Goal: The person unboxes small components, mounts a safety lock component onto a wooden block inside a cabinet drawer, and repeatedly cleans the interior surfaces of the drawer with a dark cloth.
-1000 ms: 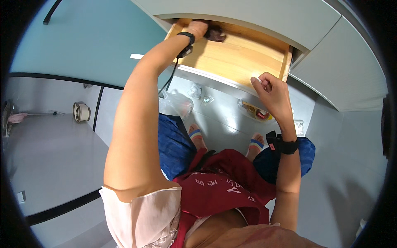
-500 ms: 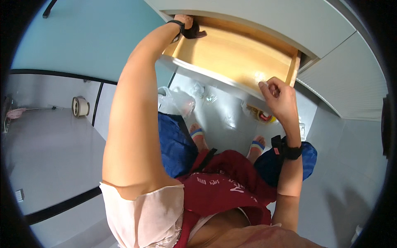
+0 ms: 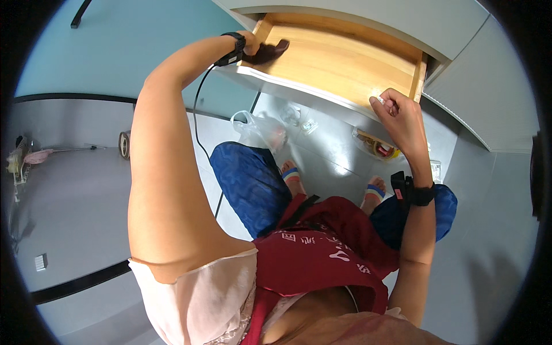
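The fingers of the left hand (image 3: 248, 43) seem closed on a dark brown, limp, cloth-like piece (image 3: 270, 53), though the hand's own angle hides most of the grip. That piece sits at the left end of a pale wooden drawer with a white front (image 3: 339, 60), its free end pointing right and curling upward. The right hand (image 3: 401, 112) is loosely curled at the drawer's front right edge, thumb near the forefinger; whether it pinches anything I cannot tell.

By its look, the brown piece should be light, soft and floppy, with little risk of breaking; it would probably fold under pressure rather than resist. A bunched hold around its middle should suit it, with the palm flattening it against the wood, since the loose end would trail if pinched alone.

Compared with half a second ago, the left hand and the brown piece have come from the drawer's rear left toward its front left corner. The right hand has stayed at the front edge.
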The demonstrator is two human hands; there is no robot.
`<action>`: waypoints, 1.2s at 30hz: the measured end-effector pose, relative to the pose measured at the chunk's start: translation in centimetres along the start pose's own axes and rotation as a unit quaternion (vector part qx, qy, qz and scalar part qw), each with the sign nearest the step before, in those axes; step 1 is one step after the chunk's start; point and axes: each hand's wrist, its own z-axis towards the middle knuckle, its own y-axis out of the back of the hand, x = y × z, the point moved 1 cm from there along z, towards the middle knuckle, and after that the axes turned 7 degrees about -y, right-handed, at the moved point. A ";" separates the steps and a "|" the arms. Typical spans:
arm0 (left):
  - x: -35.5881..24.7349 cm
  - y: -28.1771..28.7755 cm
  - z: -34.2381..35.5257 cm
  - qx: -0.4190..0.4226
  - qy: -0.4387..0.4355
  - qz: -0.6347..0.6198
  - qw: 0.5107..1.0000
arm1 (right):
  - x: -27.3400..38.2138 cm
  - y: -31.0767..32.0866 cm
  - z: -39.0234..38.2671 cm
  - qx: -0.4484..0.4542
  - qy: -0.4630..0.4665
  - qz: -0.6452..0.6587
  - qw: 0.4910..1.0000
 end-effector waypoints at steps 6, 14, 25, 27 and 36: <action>-2.6 2.5 -1.5 0.051 -0.038 0.042 0.997 | -1.1 0.3 0.0 -0.015 0.019 -0.008 1.000; 2.3 2.7 5.8 -0.356 0.085 0.143 0.919 | -0.7 0.0 0.0 0.005 0.005 -0.019 1.000; 0.6 0.9 -1.1 -0.224 -0.008 -0.014 0.974 | -0.8 0.1 0.0 -0.004 0.030 -0.007 1.000; -0.5 0.3 -2.9 -0.088 -0.002 -0.008 0.996 | -0.6 -0.2 0.2 -0.005 0.036 -0.012 0.999; 1.9 -3.8 -9.6 -0.243 0.031 -0.066 0.967 | -0.7 0.3 0.0 -0.005 0.033 0.006 0.999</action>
